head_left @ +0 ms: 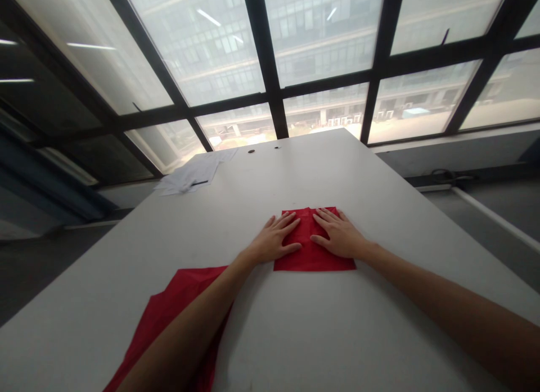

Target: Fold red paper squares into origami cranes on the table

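Observation:
A small rectangular piece of red cloth (314, 261) lies flat on the white table, with a faint crease near its middle. My left hand (276, 238) rests on its left side, palm down with fingers spread. On the right side of the same cloth lies my right hand (341, 234), also flat, its fingers apart. Both thumbs point inward over the red surface, and a strip of cloth shows between the hands. A larger red cloth (169, 307) is spread at the lower left, partly hidden under my left forearm.
The white table (329, 324) stretches toward large dark-framed windows. Loose white papers (196, 170) with a dark pen (199, 183) on them lie at the far left. Two small holes (251, 151) sit near the far edge. A dark cable (449, 174) lies beyond the table's right side.

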`<state>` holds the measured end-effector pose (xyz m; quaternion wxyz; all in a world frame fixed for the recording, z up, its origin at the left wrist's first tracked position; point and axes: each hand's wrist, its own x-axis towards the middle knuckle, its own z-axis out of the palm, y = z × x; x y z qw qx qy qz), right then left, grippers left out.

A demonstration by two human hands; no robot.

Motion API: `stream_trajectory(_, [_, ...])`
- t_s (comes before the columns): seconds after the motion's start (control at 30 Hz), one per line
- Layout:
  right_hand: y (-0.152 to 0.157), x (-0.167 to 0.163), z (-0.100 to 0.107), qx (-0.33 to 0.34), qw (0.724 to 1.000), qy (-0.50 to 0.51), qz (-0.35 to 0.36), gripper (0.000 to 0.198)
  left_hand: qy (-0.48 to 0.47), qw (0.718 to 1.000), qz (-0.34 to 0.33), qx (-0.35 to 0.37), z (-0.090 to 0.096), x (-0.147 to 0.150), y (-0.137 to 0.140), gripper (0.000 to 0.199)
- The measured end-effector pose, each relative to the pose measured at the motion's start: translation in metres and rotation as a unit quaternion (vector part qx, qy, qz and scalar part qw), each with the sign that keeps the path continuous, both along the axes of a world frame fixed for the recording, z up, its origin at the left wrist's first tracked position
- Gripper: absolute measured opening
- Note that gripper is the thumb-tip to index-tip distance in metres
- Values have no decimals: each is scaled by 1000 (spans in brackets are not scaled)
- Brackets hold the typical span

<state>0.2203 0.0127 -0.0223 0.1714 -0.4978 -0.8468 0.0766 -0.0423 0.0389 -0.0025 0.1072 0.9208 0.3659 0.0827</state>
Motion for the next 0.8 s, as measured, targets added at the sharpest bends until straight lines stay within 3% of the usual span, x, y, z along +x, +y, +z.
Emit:
stream_trajectory(0.13, [0,-1,1,2,1000,-4,-3,72,5,1000,0,3,0,0,0,78])
stream_trajectory(0.4, [-1,1,3,-13,997,0,76,59,0,1000,-5,8,-1,9,-10,77])
stream_trajectory(0.63, [-3,-1,3,-3,998,9,65,68,-52,997,12,47,-3,24,-14,75])
stream_trajectory(0.8, [-3,-3,3,-1,998,22,62,63,-72,997,-6,25,-6,26,-11,65])
